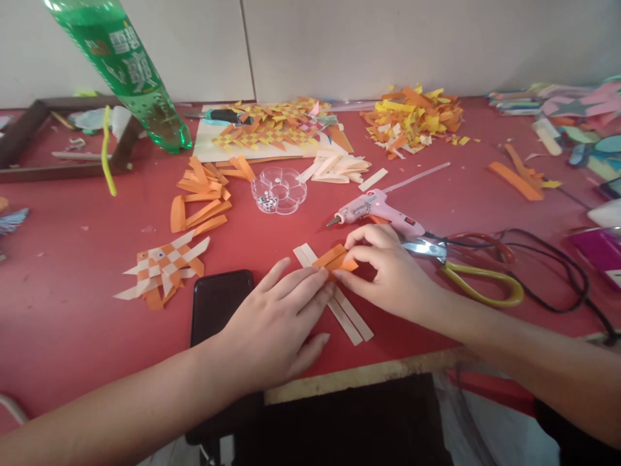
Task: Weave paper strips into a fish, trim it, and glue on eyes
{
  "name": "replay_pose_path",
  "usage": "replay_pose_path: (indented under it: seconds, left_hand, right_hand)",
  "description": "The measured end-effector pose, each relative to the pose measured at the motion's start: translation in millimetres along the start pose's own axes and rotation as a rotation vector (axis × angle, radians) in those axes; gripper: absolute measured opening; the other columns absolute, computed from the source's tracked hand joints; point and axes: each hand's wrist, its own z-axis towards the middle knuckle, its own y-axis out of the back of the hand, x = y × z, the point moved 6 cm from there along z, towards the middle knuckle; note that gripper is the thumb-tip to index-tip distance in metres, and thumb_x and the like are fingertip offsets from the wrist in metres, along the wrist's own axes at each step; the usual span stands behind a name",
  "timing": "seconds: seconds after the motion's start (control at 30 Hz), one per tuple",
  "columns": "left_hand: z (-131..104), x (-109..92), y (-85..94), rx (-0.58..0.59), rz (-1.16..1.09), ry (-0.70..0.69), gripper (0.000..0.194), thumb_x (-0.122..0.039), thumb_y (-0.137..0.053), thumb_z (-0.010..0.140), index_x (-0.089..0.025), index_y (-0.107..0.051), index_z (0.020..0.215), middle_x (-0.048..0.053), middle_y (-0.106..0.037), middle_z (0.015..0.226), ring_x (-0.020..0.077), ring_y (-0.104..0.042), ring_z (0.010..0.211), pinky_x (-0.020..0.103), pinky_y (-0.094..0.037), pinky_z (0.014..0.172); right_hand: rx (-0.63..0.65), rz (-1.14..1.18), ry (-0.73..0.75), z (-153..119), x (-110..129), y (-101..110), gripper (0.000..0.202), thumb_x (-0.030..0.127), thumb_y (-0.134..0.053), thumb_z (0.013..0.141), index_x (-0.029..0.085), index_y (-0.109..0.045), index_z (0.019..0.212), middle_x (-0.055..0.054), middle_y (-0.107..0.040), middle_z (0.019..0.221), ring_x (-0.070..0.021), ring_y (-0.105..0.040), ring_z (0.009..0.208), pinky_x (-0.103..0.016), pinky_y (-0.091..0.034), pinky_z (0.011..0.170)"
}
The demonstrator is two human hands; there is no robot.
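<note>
Two cream paper strips (350,316) lie side by side on the red table, slanting toward its front edge. Orange paper strips (334,257) cross over them near their upper part. My left hand (286,310) lies over the crossing with fingers stretched out, fingertips pressing on the paper. At the right end of the orange strips, my right hand (381,262) pinches the paper between thumb and fingers. Left of my left hand are a black phone (220,304), partly covered by my wrist, and a woven orange and cream paper fish (165,265).
Behind my hands lie a pink glue gun (378,208), a clear flower-shaped tray (280,192), loose orange strips (201,194) and cream strips (339,167). Yellow-handled scissors (480,285) and cables are at right. A green bottle (130,77) stands back left, near a dark frame (58,173).
</note>
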Motion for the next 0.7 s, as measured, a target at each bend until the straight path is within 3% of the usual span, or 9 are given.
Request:
replay_pose_path:
  seconds: [0.27,0.43,0.7]
  left_hand:
    - [-1.6,0.8,4.1,-0.032,-0.036,0.048,0.054,-0.045,-0.045,0.095,-0.017,-0.048,0.141,0.003,-0.057,0.141,0.0287,-0.046,0.128,0.055,-0.002,0.121]
    - [-0.3,1.1,3.6,-0.005,-0.073,0.05,0.056,-0.043,-0.046,0.094,-0.015,-0.046,0.143,0.005,-0.054,0.143,0.0241,-0.044,0.13,0.046,0.001,0.122]
    - [-0.7,2.0,3.6,-0.009,-0.031,0.088,0.06,-0.047,-0.048,0.092,-0.016,-0.045,0.144,0.007,-0.052,0.144,0.0267,-0.044,0.127,0.049,-0.001,0.12]
  right_hand:
    - [-0.091,0.029,0.0,-5.3,-4.1,0.5,0.022,0.023,-0.066,0.08,0.022,-0.046,0.088,-0.007,-0.056,0.094,-0.0262,-0.052,0.095,-0.047,-0.045,0.085]
    - [-0.108,0.021,0.044,-7.8,-2.2,1.5,0.02,0.017,-0.061,0.082,0.022,-0.047,0.095,-0.007,-0.055,0.098,-0.0264,-0.052,0.098,-0.048,-0.044,0.089]
    - [-0.093,0.038,0.065,-9.4,-2.1,3.1,0.021,0.012,-0.059,0.081,0.02,-0.052,0.098,-0.008,-0.056,0.101,-0.0257,-0.052,0.1,-0.046,-0.045,0.089]
